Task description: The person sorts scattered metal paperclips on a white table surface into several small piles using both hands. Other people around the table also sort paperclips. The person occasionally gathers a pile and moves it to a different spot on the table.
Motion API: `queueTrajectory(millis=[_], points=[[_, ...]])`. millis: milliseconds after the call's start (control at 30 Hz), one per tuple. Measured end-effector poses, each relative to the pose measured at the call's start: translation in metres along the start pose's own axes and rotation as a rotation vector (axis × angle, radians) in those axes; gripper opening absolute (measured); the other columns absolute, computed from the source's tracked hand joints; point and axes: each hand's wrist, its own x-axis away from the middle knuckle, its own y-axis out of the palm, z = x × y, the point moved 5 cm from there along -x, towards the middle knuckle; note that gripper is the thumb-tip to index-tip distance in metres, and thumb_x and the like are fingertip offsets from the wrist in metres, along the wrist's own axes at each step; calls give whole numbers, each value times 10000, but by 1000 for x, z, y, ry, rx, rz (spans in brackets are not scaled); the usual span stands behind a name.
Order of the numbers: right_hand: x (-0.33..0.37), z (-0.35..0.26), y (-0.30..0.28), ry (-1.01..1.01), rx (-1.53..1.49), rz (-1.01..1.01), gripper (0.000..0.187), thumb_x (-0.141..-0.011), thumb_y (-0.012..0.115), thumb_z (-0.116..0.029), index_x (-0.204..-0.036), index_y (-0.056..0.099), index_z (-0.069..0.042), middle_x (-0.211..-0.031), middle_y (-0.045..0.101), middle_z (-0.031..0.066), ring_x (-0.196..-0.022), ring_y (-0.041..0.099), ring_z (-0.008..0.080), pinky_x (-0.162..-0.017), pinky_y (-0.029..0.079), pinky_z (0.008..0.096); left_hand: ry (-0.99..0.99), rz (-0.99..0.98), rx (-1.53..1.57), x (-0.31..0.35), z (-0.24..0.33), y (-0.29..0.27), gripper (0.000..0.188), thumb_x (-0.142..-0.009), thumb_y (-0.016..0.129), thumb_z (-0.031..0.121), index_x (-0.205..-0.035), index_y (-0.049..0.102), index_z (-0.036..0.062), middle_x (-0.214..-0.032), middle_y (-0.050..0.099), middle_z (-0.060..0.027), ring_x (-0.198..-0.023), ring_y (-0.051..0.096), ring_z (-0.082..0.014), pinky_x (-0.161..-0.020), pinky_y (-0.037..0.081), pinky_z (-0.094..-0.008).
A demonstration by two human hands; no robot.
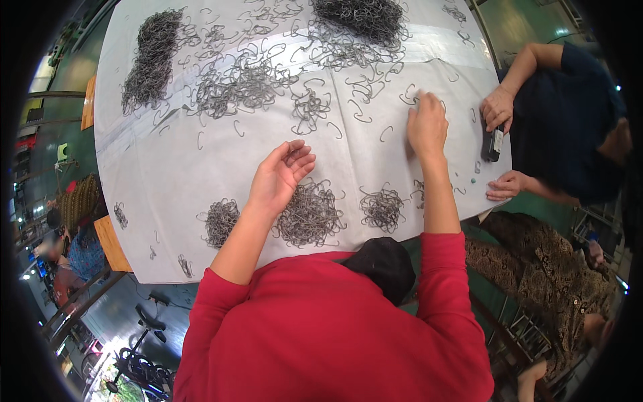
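My left hand [281,175] hovers palm up above a near pile of bent grey wire hooks [309,218]. Its fingers are loosely curled and apart, with nothing visible in them. Farther right, my right hand [429,127] reaches over the white-covered table [254,157], back of the hand up. Its fingers are stretched forward and slightly blurred, and no held thing shows. Just left of its fingertips lies a loose wire hook [408,95]. Smaller hook piles sit near my left forearm [221,222] and between my arms [382,209]. Another small heap is partly hidden by my right forearm.
Large hook heaps lie at the far left [151,63] and far middle [362,19], with a scattered heap [238,87] between. At the right edge, a person in dark clothes [562,120] rests one hand on a black device [493,142]. A patterned garment [542,261] is behind.
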Motion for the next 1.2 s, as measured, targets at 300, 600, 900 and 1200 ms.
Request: queueTrajectory(millis=[300, 600, 900, 1200], points=[[21, -95, 31, -399, -97, -87, 394, -829, 605, -161, -1205, 528, -73, -1306, 466, 129, -1227, 429, 296, -994, 341, 513, 53, 29, -139, 22, 18, -10, 348, -949, 487, 193, -1205, 496, -43, -995, 594, -108, -916, 606, -206, -815, 529, -297], [-31, -124, 50, -290, -188, -17, 545, -875, 572, -310, -1308, 429, -10, -1391, 364, 219, -1314, 315, 360, -1058, 251, 535, 105, 73, 5, 42, 35, -40, 313, -950, 476, 196, -1156, 515, -35, -998, 595, -109, -914, 605, -217, -820, 524, -325], [-32, -123, 36, -342, -477, 20, 290, -851, 573, -177, -1136, 585, -124, -1199, 550, 104, -1088, 535, 308, -901, 434, 414, 157, 88, 27, 47, 42, -49, 333, -948, 478, 212, -1157, 508, -45, -1014, 586, -127, -934, 596, -229, -842, 512, -333], [-64, 1, 11, -134, -127, 8, 257, -823, 536, -27, -1003, 667, -155, -975, 590, 36, -832, 604, 220, -718, 483, 343, 145, 60, 25, 45, 42, -48, 333, -952, 468, 207, -1162, 507, -49, -1018, 587, -129, -941, 596, -231, -842, 515, -333]])
